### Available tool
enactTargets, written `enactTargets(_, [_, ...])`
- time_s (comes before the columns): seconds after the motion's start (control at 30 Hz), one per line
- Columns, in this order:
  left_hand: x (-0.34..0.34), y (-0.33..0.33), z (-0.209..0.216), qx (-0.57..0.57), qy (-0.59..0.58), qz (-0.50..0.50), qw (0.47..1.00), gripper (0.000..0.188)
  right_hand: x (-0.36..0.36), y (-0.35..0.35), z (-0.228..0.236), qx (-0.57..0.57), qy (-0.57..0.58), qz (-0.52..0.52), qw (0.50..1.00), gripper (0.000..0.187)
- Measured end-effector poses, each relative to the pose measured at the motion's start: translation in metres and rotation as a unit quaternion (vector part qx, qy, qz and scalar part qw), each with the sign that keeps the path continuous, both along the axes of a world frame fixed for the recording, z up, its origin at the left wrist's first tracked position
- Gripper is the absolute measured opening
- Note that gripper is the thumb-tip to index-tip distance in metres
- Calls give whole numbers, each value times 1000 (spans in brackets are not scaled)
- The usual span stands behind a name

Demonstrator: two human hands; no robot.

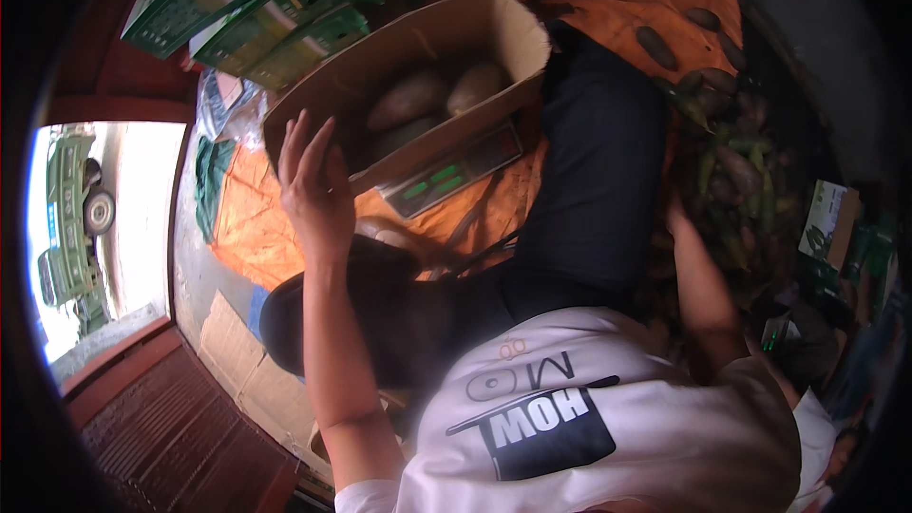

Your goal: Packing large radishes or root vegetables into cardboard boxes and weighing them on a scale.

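An open cardboard box (328, 95) stands on a digital scale (446, 176) with a green-lit display. Inside the box lie several large, oblong, reddish-brown fruits or tubers (408, 100); their exact kind is unclear. My left hand (313, 190) is at the box's near left corner, its fingers stretched out and slightly apart against the cardboard. Beyond my bent knee, my right hand (675, 214) reaches toward a pile of similar brown and green oblong produce (736, 176). Shadow and my leg hide its fingers, so what it touches cannot be seen.
Green printed cartons (285, 33) are stacked at the far left. An orange sheet (256, 218) covers the floor under the scale. Loose brown produce (655, 47) lies at the far right. Flattened cardboard (242, 351) is at my left, near a doorway; another carton (826, 223) stands right.
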State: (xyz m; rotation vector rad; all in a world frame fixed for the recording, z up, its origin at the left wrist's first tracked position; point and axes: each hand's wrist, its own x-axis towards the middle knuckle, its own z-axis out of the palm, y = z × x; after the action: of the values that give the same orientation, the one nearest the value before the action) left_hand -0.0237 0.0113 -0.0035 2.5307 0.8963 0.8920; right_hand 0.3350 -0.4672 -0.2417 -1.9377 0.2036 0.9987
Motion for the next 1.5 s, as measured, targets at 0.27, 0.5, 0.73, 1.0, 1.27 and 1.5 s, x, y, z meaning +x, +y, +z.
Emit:
enactTargets(0.27, [7,-5,2,21,37,-33,999,35,25,-16,73,325,98,-244,908,86])
enactTargets(0.5, [11,-8,-12,41,84,-32,995,35,6,-40,68,391,122,-337,848,87])
enactTargets(0.73, [9,-9,-22,26,104,-33,994,34,-8,-73,7,48,88,-166,981,56])
enactTargets(1.0, [54,-10,-78,-52,16,-93,994,36,14,-287,-121,-468,-368,408,692,61])
enactTargets(1.27, [15,-1,-6,11,75,-65,995,36,10,-76,-1,-480,-345,312,744,62])
enactTargets(1.5, [-4,16,19,-13,43,-11,999,35,53,-30,73,-203,-350,169,899,54])
